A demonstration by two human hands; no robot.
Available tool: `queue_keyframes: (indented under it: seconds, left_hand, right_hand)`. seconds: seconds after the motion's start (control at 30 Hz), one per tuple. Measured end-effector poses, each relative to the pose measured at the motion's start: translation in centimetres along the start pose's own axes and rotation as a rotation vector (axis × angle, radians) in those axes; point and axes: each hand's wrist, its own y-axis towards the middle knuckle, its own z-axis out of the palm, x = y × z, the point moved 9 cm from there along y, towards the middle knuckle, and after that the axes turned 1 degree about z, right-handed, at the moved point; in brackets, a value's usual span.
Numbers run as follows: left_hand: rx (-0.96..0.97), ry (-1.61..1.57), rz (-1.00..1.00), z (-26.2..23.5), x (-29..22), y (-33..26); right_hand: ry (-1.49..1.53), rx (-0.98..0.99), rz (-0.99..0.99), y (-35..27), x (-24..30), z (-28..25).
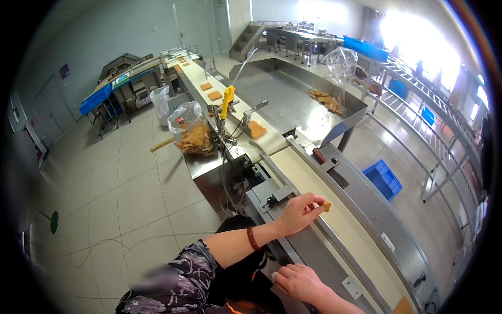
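Note:
My left hand (300,213) reaches over the near rail of the conveyor, a red-brown bracelet on its wrist. Thumb and fingers pinch a small brown piece of cracker (328,206) above the pale conveyor belt (334,220). My right hand (300,282) rests lower, at the metal edge close to my body, with its fingers loosely bent and holding nothing that shows. Something white sits on one of its fingertips. Farther up the belt lies a square orange-brown cracker (256,130), and several more follow in a line. Another brown piece (403,306) shows at the bottom edge.
A clear bag of broken crackers (194,137) stands left of the conveyor, by a yellow-handled tool (227,102). On the right, a steel tray table (282,86) bears a heap of broken pieces (327,101). A blue crate (383,179) sits on the floor beside a roller rack (418,89).

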Motion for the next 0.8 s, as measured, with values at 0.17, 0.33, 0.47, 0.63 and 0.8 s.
queue_keyframes:
  seconds: [0.17, 0.33, 0.47, 0.63, 0.8]
  left_hand:
    - [0.007, -0.001, -0.010, -0.12, -0.05, -0.03]
    - [-0.014, 0.009, 0.013, -0.19, -0.18, -0.07]
    - [-0.024, 0.009, -0.004, -0.37, -0.67, -0.12]
    - [-0.025, 0.025, -0.007, -0.39, -0.59, -0.20]
    - [-0.012, 0.016, -0.020, -0.41, 0.15, -0.33]
  right_hand:
    - [0.007, 0.002, -0.003, 0.01, -0.06, 0.32]
    - [0.005, 0.001, -0.005, -0.01, 0.08, 0.27]
    - [0.002, -0.024, -0.007, 0.05, 0.19, 0.01]
    - [-0.012, -0.008, -0.012, 0.09, 0.24, 0.25]
    - [0.000, -0.003, -0.009, 0.04, 0.18, 0.54]
